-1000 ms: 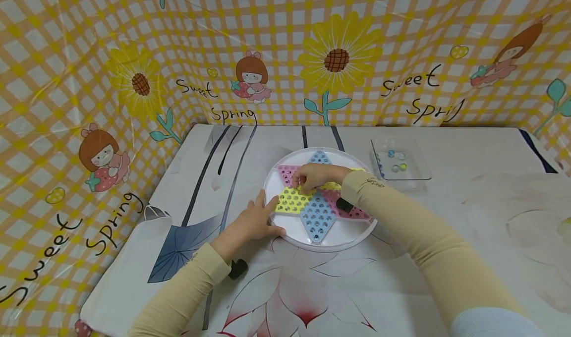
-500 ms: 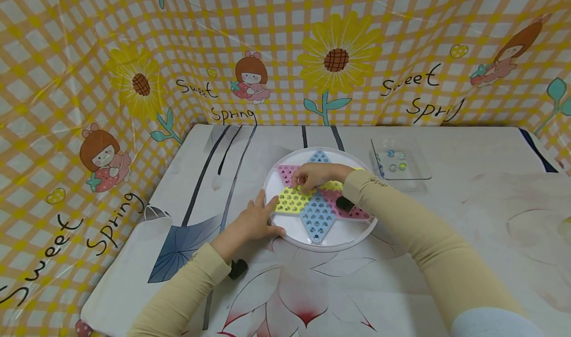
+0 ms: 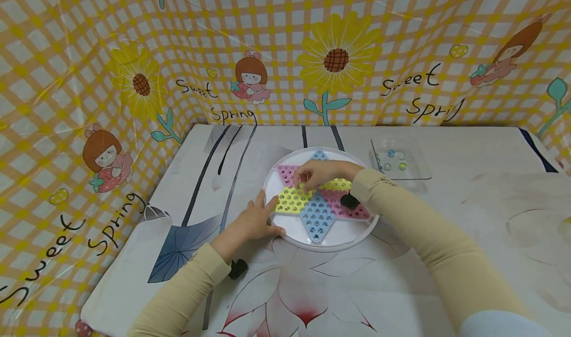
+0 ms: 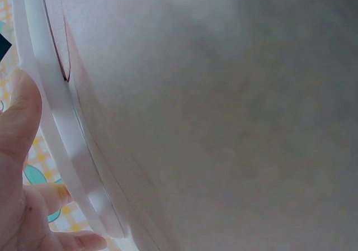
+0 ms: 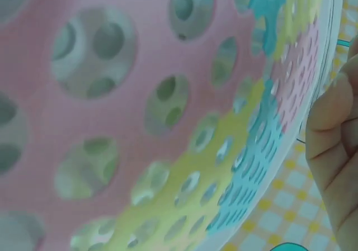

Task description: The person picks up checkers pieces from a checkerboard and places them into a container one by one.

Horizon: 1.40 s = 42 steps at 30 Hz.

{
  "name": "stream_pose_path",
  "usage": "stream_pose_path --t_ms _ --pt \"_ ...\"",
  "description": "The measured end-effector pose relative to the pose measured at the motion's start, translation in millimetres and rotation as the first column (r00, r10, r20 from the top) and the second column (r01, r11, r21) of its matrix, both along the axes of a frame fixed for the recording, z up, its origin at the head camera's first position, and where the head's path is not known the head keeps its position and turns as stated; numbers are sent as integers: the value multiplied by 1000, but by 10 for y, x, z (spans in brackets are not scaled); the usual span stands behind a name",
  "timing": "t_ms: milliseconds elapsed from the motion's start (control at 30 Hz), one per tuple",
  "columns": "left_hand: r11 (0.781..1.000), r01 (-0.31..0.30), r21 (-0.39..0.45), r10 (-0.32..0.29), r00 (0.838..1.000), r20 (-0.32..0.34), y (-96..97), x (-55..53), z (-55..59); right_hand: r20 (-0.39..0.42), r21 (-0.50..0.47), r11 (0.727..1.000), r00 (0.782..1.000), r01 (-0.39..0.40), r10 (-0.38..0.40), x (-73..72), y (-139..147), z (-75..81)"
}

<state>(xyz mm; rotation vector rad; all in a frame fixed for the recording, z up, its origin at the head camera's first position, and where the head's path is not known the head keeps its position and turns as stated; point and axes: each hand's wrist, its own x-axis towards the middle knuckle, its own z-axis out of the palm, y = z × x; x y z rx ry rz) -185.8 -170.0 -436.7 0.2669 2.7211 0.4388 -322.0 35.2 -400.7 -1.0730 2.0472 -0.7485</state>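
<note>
A round white Chinese checkers board [image 3: 345,240] lies on the table, its star of pink, yellow and blue sections [image 3: 317,215] full of small holes. My left hand [image 3: 253,220] rests at the board's left edge with spread fingers. In the left wrist view the thumb [image 4: 22,114] and fingertips meet the white rim [image 4: 70,133]. Over the far left part of the star, my right hand [image 3: 315,173] has its fingers bent and thumb close to them. Whether a marble sits between those fingertips is hidden. The right wrist view shows the perforated board [image 5: 128,122] beside that hand [image 5: 333,131].
A clear square tray [image 3: 419,171] with several glass marbles [image 3: 390,153] stands to the right behind the board. The table has a flower-printed cover [image 3: 308,297]. A checked yellow cloth [image 3: 285,29] hangs behind and at the left. Black wrist cameras [image 3: 238,268] sit under both wrists.
My right hand and forearm have shifted slightly right and up over the board. One marble in the tray has rolled a little left. The left hand stays where it was.
</note>
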Motion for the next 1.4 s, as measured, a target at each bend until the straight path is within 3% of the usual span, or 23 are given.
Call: stream_pose_path --t_ms 733,933,1400 --pt "1000 -3 14 3 1000 -2 19 11 0 19 -69 997 999 30 -28 -30 436 226" --pt "1000 -2 14 2 1000 0 16 12 -4 -9 -76 996 999 38 -39 -60 593 255" --pt "1000 -4 16 4 1000 -10 19 36 -23 10 -20 987 987 158 -158 -91 920 350"
